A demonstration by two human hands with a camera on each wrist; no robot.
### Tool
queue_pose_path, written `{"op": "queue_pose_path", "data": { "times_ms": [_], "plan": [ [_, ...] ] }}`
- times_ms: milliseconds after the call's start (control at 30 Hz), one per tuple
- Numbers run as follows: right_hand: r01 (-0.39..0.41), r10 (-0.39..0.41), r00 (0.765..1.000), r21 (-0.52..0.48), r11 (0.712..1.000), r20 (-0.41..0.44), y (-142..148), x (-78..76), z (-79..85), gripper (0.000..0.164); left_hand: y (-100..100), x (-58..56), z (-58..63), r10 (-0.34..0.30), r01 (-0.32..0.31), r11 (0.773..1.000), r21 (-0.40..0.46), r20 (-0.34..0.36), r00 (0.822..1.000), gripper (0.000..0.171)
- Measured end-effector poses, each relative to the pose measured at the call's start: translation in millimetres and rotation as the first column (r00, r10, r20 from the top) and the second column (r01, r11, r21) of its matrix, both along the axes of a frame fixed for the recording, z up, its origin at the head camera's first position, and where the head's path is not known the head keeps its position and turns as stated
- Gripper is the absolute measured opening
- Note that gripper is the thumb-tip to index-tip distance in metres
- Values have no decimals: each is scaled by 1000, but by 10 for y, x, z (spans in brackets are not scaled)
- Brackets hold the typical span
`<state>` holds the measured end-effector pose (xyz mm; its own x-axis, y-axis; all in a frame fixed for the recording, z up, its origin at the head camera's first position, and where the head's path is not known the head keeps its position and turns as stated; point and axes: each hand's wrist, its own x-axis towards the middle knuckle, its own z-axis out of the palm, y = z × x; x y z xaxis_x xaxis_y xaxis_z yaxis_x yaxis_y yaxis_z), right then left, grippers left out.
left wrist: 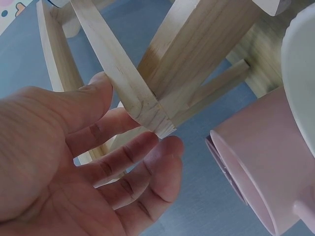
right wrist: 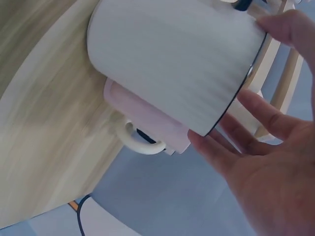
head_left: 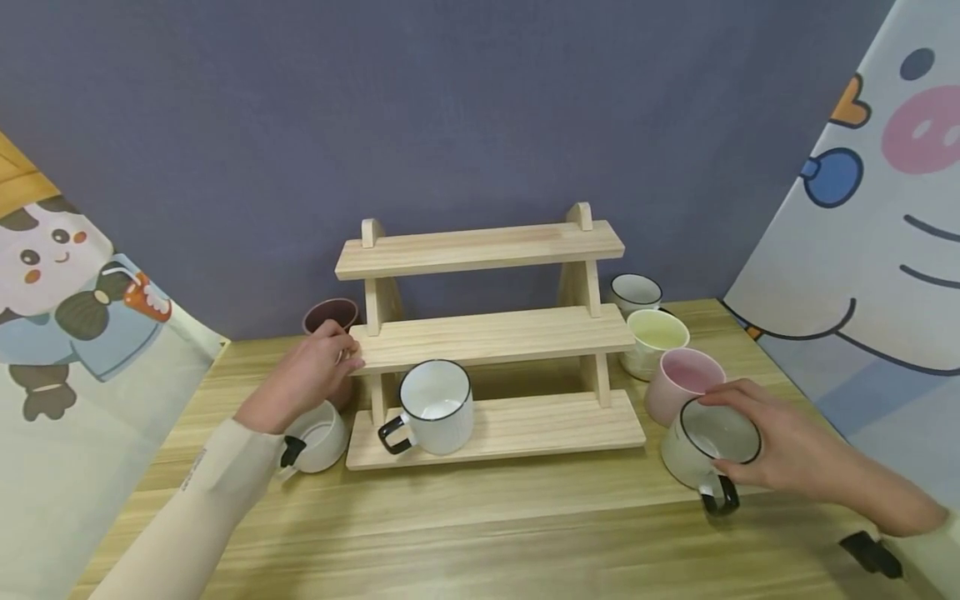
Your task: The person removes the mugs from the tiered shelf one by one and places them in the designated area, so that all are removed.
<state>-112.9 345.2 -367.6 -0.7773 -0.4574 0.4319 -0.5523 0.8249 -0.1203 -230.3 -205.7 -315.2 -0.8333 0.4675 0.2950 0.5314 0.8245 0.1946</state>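
My left hand (head_left: 318, 367) grips the left end of the middle board of a three-tier wooden shelf (head_left: 491, 337); the left wrist view shows the thumb (left wrist: 96, 101) and fingers around the board's end. On the right, my right hand (head_left: 776, 442) holds a white mug (head_left: 686, 458) by its dark rim, thumb and fingers spread across the mouth. This mug's black handle (head_left: 720, 496) points toward me. Another white mug (head_left: 442, 417) with a black rim stands upright on the bottom board, handle to the left.
Behind the held mug are a pink cup (head_left: 663, 396), a pale yellow-green cup (head_left: 645, 354) and a white, dark-rimmed mug (head_left: 626, 304). Left of the shelf stand a maroon cup (head_left: 322, 312), partly hidden by my hand, and a white cup (head_left: 322, 442). A blue-grey backdrop (head_left: 465, 108) rises behind.
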Motion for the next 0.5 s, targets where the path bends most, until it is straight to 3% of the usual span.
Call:
{"op": "queue_pose_path", "data": {
  "times_ms": [300, 500],
  "plan": [
    [-10, 9, 999, -31, 999, -42, 96, 10, 7, 74, 3, 12, 21, -1, 1, 1000, -4, 0, 1000, 14],
    [-99, 99, 995, -9, 995, 9, 190, 18, 38, 76, 4, 8, 22, 7, -6, 1000, -7, 4, 1000, 15]
  ]
}}
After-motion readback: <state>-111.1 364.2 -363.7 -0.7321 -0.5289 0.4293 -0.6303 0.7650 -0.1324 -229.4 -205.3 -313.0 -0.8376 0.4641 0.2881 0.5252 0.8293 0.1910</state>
